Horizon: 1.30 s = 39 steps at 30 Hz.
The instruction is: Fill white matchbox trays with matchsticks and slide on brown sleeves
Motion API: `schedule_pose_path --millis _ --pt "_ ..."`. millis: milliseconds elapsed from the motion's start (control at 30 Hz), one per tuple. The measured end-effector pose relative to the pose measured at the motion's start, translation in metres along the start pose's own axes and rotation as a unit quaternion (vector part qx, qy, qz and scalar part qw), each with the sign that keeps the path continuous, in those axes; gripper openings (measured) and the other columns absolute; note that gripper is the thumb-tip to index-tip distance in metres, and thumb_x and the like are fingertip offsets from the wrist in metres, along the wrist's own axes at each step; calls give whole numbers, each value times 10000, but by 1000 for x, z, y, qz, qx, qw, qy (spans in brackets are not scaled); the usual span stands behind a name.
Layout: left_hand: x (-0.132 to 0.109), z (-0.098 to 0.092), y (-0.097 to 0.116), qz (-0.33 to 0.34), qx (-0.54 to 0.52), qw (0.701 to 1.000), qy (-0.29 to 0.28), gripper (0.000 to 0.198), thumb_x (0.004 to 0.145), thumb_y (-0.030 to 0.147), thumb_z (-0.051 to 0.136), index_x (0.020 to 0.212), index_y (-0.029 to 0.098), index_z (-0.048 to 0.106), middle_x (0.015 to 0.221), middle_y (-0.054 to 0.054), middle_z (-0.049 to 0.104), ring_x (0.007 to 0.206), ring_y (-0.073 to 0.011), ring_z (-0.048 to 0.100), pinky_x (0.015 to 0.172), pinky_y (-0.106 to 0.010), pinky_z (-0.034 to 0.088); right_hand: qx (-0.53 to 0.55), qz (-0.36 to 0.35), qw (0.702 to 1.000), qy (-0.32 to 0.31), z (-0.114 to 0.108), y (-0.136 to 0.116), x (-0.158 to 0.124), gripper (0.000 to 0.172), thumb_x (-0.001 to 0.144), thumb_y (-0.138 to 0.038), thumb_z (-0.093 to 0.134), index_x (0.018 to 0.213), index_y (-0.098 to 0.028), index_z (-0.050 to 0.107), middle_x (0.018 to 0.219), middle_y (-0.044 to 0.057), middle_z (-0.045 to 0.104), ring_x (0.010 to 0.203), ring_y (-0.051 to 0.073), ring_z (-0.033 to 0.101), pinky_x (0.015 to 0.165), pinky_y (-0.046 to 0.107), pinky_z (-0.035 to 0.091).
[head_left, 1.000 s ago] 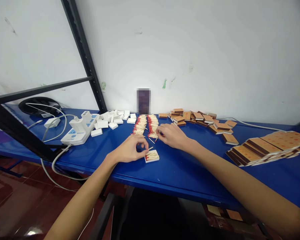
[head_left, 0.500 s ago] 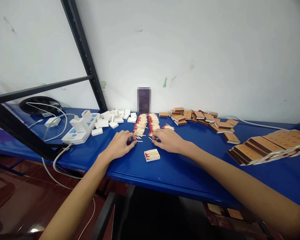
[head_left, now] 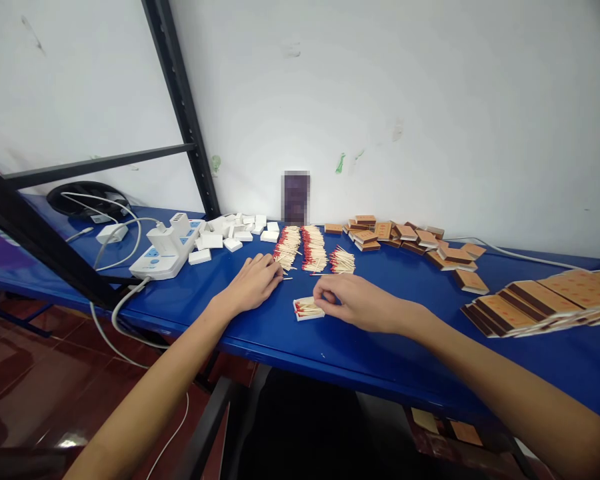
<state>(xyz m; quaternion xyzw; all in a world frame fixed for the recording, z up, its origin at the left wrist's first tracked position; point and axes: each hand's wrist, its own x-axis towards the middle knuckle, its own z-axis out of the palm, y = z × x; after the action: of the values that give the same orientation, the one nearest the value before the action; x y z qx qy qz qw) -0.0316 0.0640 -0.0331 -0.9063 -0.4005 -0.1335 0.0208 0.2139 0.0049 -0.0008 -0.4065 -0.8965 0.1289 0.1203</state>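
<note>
My left hand (head_left: 254, 283) is at the near end of the left row of matches (head_left: 287, 247), fingers bent and together. A single match (head_left: 287, 278) sticks out from its fingertips. My right hand (head_left: 353, 301) is over the right edge of a small white matchbox tray (head_left: 305, 319), thumb and forefinger pinched. Whatever is between them is hidden. In the tray lie several red-headed matches (head_left: 306, 307). A second row of matches (head_left: 314, 248) and a smaller heap (head_left: 343, 261) lie behind the right hand.
White empty trays (head_left: 231, 245) are piled at the back left, beside a power strip (head_left: 165, 257) with cables. Brown matchbox sleeves (head_left: 413, 237) lie loose at the back right, with a stack of sleeves (head_left: 540, 300) nearer. A black metal post (head_left: 183, 100) rises at the left.
My right hand has moved back from the match rows to the tray, uncovering the smaller heap. My left hand stays by the left row, its fingers now lower over the matches. The view has shifted slightly.
</note>
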Motion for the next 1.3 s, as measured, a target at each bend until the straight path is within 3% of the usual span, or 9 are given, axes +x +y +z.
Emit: schedule_pose_path --millis 167,267,400,533,733,933,1133,1300 --pt "5 -8 5 10 7 1000 -18 287 1011 314 329 924 182 568 977 -90 545 888 -235 472 797 -385 380 -27 53 998 26 -2 14 -1 136 953 -260 455 878 -203 553 758 16 611 670 155 529 601 263 342" --pt "4 -15 23 9 -32 999 -4 297 1019 314 302 940 187 558 976 -81 546 888 -227 470 792 -378 384 -92 73 992 38 -2 34 4 107 942 -224 472 976 -196 569 876 51 656 759 182 578 642 277 363" --pt "-3 -19 55 47 -75 996 -3 265 1017 307 339 945 193 568 998 -64 549 960 -222 482 829 -367 377 -152 48 987 21 6 50 10 126 968 -221 455 1016 -202 571 1012 78 660 920 212 606 722 289 394" --pt "-11 -21 69 36 -82 996 -1 258 1015 306 359 970 198 588 1004 -59 559 976 -224 491 830 -368 367 -182 55 982 4 11 50 12 182 999 -236 394 968 -194 569 999 87 647 869 209 602 700 297 396" --pt "-26 -25 57 -10 -69 997 11 246 1014 315 353 948 207 564 971 -39 608 903 -216 492 795 -375 356 -119 31 992 28 5 31 5 165 996 -242 386 936 -193 531 961 79 630 831 195 570 708 298 401" --pt "-33 -11 25 -92 51 994 28 226 987 358 416 1041 200 568 1036 -84 598 944 -263 488 797 -409 358 -39 -6 999 13 3 6 -1 143 976 -253 409 904 -210 525 900 45 641 751 167 556 668 279 385" --pt "-31 -8 9 -115 63 991 -22 253 1011 345 345 985 204 552 984 -77 560 894 -253 482 777 -406 374 -126 70 989 32 2 33 12 100 947 -195 432 970 -198 529 1006 77 652 871 206 592 696 297 385" --pt "-27 -20 28 -80 -12 996 -41 259 1020 315 326 934 194 539 987 -71 558 901 -238 472 786 -393 372 -178 88 980 8 9 47 22 129 975 -223 419 980 -192 544 1040 97 648 898 224 603 697 306 386"
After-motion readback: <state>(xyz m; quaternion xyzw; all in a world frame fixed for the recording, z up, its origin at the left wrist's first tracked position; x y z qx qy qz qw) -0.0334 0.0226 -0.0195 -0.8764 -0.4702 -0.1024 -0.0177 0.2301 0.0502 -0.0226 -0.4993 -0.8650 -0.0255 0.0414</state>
